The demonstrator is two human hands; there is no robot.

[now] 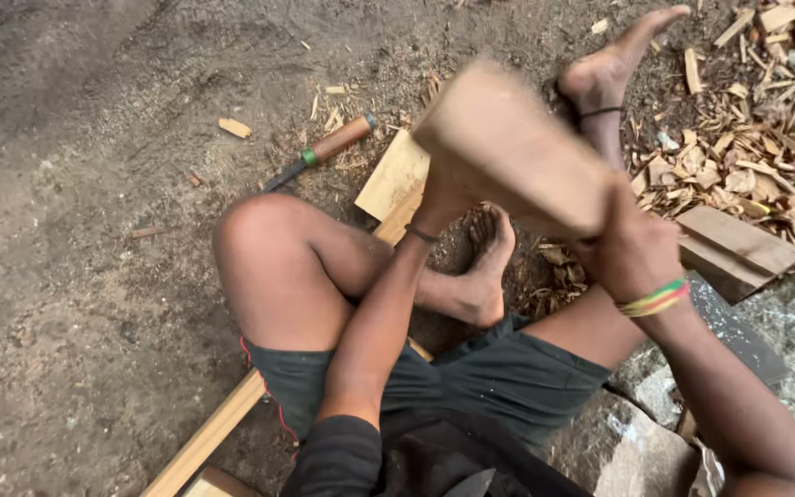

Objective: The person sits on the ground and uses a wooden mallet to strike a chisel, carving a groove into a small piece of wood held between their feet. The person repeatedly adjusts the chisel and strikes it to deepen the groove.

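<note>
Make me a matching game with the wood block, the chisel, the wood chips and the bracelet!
Things:
1. wooden block
2. chisel
3. wood chips
4. striped bracelet

Places:
A. piled on the ground at the upper right
B. on the right wrist
C. held up in both hands
D. lying on the dirt by the left knee

Pairs: 1-C, 2-D, 3-A, 4-B

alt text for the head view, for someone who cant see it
Seated on dirt, a person grips a blurred wooden block with the left hand and right hand. A wooden-handled chisel and wood chips lie nearby.
</note>
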